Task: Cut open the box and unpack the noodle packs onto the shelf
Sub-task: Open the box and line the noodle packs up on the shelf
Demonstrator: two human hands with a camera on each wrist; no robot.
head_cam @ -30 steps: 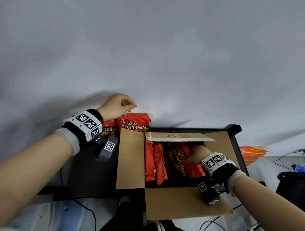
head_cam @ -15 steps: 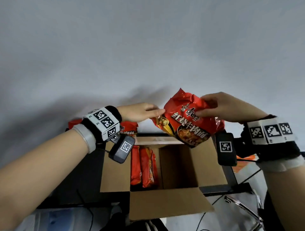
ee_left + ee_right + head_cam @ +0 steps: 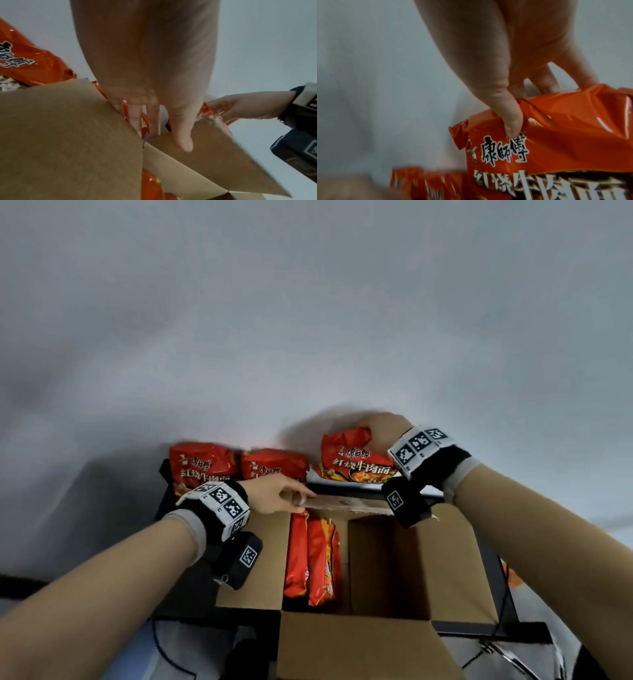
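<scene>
The open cardboard box (image 3: 445, 570) sits on the black shelf (image 3: 191, 583), and a few red noodle packs (image 3: 315, 559) stand in its left side. Two more red packs (image 3: 202, 463) (image 3: 274, 469) stand against the wall at the back left. My right hand (image 3: 383, 426) pinches the top edge of a third pack (image 3: 356, 463) (image 3: 556, 142), which stands to the right of them by the wall; the thumb (image 3: 511, 121) is in front and the fingers are behind. My left hand (image 3: 277, 494) (image 3: 154, 121) holds the box's far flap (image 3: 346, 503) (image 3: 214, 155), thumb on its inner face.
A plain grey wall rises directly behind the shelf. The box's flaps spread left, right and toward me. The right half of the box is hollow. An orange bag (image 3: 513, 580) lies past the shelf's right edge, and cables (image 3: 161, 642) hang below the front.
My right hand lifted a pack out of the box and carried it up to the back right of the shelf. My left hand left the standing packs and dropped to the far flap.
</scene>
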